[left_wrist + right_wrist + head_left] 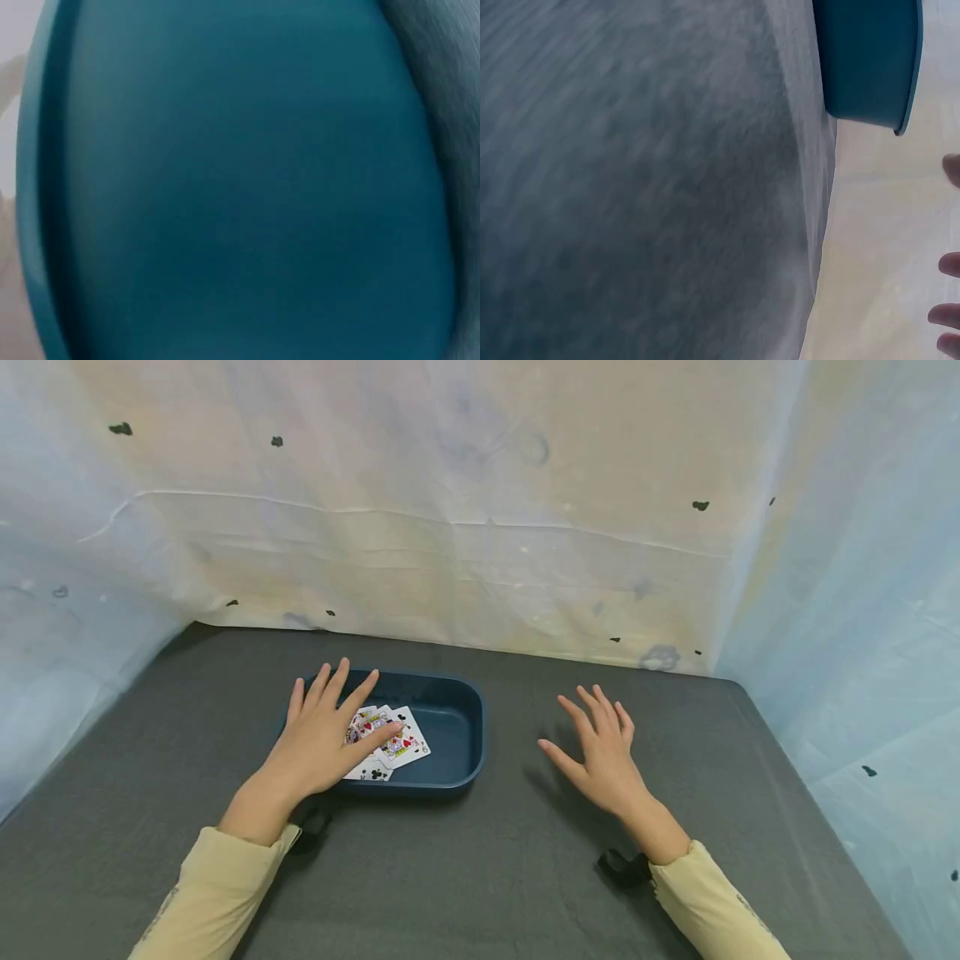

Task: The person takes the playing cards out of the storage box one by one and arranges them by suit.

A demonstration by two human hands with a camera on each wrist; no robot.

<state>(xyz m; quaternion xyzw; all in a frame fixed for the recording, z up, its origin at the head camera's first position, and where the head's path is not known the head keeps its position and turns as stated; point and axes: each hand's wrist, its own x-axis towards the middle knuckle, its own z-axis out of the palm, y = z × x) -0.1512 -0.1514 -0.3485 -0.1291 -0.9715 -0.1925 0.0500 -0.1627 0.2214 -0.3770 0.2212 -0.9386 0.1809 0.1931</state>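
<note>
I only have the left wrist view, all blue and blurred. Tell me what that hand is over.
Observer: The left hand lies with straight fingers over playing cards inside a dark blue tray.
Operator: Give me the cards' layout.
Observer: A few lie face up and overlapping at the tray's left end; the rest of the tray floor is bare.
Operator: Report the other hand.
Observer: The right hand is open with fingers spread over the grey table, to the right of the tray and apart from it, holding nothing.
</note>
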